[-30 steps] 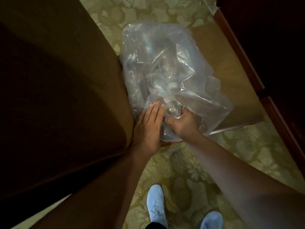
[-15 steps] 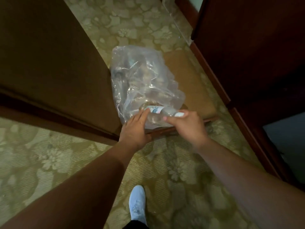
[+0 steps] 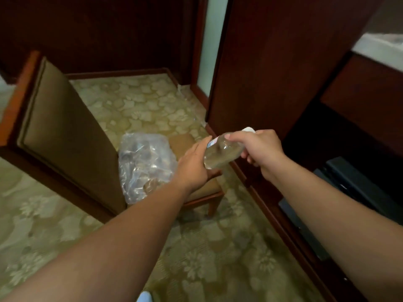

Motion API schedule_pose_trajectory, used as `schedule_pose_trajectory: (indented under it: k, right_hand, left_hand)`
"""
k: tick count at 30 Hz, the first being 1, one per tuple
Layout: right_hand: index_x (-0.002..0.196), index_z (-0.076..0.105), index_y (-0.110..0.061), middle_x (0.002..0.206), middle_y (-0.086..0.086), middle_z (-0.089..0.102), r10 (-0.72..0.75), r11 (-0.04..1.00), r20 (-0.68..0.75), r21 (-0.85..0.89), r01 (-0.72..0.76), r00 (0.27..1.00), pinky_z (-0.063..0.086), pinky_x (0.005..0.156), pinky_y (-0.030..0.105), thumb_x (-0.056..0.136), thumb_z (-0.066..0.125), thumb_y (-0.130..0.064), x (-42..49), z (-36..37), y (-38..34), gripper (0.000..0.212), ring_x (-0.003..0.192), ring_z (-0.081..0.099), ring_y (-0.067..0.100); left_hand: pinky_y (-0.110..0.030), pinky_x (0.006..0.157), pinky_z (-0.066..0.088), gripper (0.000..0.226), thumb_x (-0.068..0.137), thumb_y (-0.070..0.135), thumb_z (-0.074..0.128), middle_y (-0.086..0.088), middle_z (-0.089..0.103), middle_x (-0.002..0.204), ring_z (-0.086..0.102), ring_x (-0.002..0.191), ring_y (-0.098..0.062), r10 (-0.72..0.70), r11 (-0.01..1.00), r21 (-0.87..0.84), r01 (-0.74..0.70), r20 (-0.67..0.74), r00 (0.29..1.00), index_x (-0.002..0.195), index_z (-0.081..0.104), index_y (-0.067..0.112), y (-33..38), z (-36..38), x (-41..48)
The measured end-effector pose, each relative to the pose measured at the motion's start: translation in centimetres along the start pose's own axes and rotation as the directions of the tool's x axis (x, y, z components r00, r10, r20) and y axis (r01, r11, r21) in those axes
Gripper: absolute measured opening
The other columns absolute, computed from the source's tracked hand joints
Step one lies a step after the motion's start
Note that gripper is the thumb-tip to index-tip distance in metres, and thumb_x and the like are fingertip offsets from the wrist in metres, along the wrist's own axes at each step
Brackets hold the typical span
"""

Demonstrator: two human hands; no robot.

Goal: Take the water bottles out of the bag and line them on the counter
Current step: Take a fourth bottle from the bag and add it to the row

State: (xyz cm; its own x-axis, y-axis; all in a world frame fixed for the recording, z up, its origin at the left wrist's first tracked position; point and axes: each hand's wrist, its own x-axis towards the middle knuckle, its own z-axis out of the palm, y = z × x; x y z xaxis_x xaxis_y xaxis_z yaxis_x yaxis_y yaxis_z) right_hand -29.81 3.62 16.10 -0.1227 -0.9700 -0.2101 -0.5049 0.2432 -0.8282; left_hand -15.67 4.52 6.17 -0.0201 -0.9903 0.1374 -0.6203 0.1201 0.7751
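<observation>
Holding a clear plastic water bottle (image 3: 222, 152) in mid-air, right hand (image 3: 260, 149) clamped round its upper half, fingers wrapped over the shoulder. White cap end points up and to the right, away from the person; base points down-left toward the left hand. Long axis tilted, neither upright nor flat. Bit of white-and-blue label shows near the left thumb. Water inside, transparent, ribbed wall catching light.

Left hand (image 3: 195, 164) open, fingers together and extended, palm side against the bottle's base and lower wall; supporting, not gripping. Both forearms bare, reaching forward.

Bottle is out of the bag, held above the front right corner of the chair seat (image 3: 209, 186), between chair and dark cabinet.

Underfoot: carpet (image 3: 207, 258), pale olive-green with lighter floral pattern, low pile, somewhat worn. Edge of a light-coloured shoe (image 3: 144, 297) at bottom of frame.

Chair: reddish wood frame, tan upholstered seat and tall padded backrest (image 3: 63, 127), back to the left. On the seat, against the backrest, a crumpled clear plastic bag (image 3: 145, 164), film wrinkled and glossy; rounded shapes inside, likely more bottles, count cannot be told.

Right: tall dark red-brown wooden cabinet (image 3: 283, 62), smooth, polished, with open lower recess holding dark flat objects (image 3: 359, 186), unidentifiable. Pale counter surface (image 3: 383, 51) at far upper right. Beyond: wood baseboard, dark wall panels, narrow pale strip of wall between them.
</observation>
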Motion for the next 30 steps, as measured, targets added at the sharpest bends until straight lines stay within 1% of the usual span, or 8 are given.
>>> schedule_pose_trajectory:
  k: [5,9,12,16,19,21,25,30]
  right_hand:
    - [0.086,0.065,-0.013,0.058,0.001,0.055,-0.015,0.989,0.058,0.15,0.006,0.998,0.035,0.043,0.019,0.078,0.069,-0.044,-3.1,-8.6,-4.1,0.033,0.048,0.052,0.011]
    - [0.108,0.061,-0.013,0.072,0.004,0.062,-0.146,0.922,-0.079,0.35,0.164,0.986,0.041,0.05,0.02,0.087,0.057,-0.008,-4.8,-14.8,-5.4,0.022,0.063,0.058,0.014]
    - [0.121,0.06,-0.008,0.088,0.006,0.064,-0.159,0.941,-0.161,0.273,0.199,0.974,0.05,0.064,0.026,0.082,0.057,0.006,-5.5,-18.1,-4.4,0.041,0.077,0.06,0.015]
    - [0.131,0.051,-0.019,0.123,0.009,0.056,-0.106,0.979,-0.102,0.166,0.122,0.989,0.049,0.099,0.037,0.075,0.07,0.002,-5.8,-19.9,-3.6,0.063,0.106,0.059,0.018]
    - [0.134,0.048,-0.027,0.131,0.001,0.053,-0.1,0.986,-0.117,0.125,0.114,0.988,0.043,0.107,0.04,0.069,0.078,-0.007,-5.7,-20.2,-4.7,0.075,0.12,0.053,0.017]
    - [0.129,0.052,-0.023,0.123,0.002,0.061,-0.098,0.972,-0.14,0.199,0.125,0.985,0.048,0.1,0.036,0.07,0.078,-0.004,-5.3,-20.2,-5.7,0.067,0.113,0.06,0.017]
    - [0.121,0.056,-0.014,0.106,0.008,0.069,-0.059,0.946,-0.281,0.29,0.144,0.958,0.054,0.089,0.035,0.072,0.075,0.001,-4.9,-20.2,-7.6,0.055,0.1,0.067,0.021]
    - [0.118,0.056,-0.018,0.104,0.005,0.07,-0.023,0.938,-0.405,0.308,0.16,0.914,0.055,0.086,0.035,0.071,0.077,-0.003,-4.7,-21.2,-8.5,0.053,0.096,0.068,0.019]
  left_hand:
    - [-0.045,0.095,0.048,0.081,0.057,0.041,0.081,0.003,0.061,0.115,0.059,0.11,-0.023,0.02,0.98,-0.2,-0.008,0.06,0.998,0.125,0.037,0.038,8.3,-0.4,1.3]
    - [-0.041,0.086,0.054,0.072,0.045,0.041,0.083,-0.003,0.063,0.099,0.063,0.091,-0.023,-0.045,0.907,-0.411,0.085,0.106,0.993,0.101,0.039,0.034,14.9,-1.4,3.0]
    - [-0.025,0.066,0.054,0.059,0.071,0.011,0.081,-0.007,0.059,0.1,0.06,0.084,-0.017,-0.009,0.814,-0.568,0.124,0.202,0.979,0.113,0.04,0.012,19.5,-2.1,4.3]
    - [-0.022,0.057,0.048,0.039,0.077,0.006,0.074,-0.003,0.064,0.1,0.064,0.084,-0.015,0.089,0.739,-0.663,0.118,0.27,0.959,0.107,0.05,0.015,23.8,-3.0,6.2]
    - [-0.033,0.066,0.053,0.031,0.078,0.006,0.072,-0.005,0.069,0.099,0.068,0.087,-0.022,0.169,0.719,-0.686,0.11,0.327,0.93,0.106,0.06,0.013,26.3,-3.7,7.3]
    - [-0.039,0.078,0.057,0.028,0.079,0.004,0.069,-0.01,0.072,0.1,0.07,0.089,-0.026,0.244,0.711,-0.697,0.097,0.372,0.896,0.105,0.065,0.013,27.7,-4.1,8.0]
    - [-0.028,0.069,0.059,0.025,0.082,-0.002,0.064,-0.007,0.074,0.09,0.072,0.075,-0.016,0.364,0.697,-0.714,0.064,0.43,0.826,0.101,0.07,0.012,29.8,-4.8,9.2]
    - [-0.039,0.088,0.055,0.025,0.08,0.001,0.068,-0.011,0.073,0.102,0.07,0.096,-0.027,0.444,0.68,-0.733,0.025,0.439,0.781,0.103,0.071,0.013,31.3,-4.6,11.3]
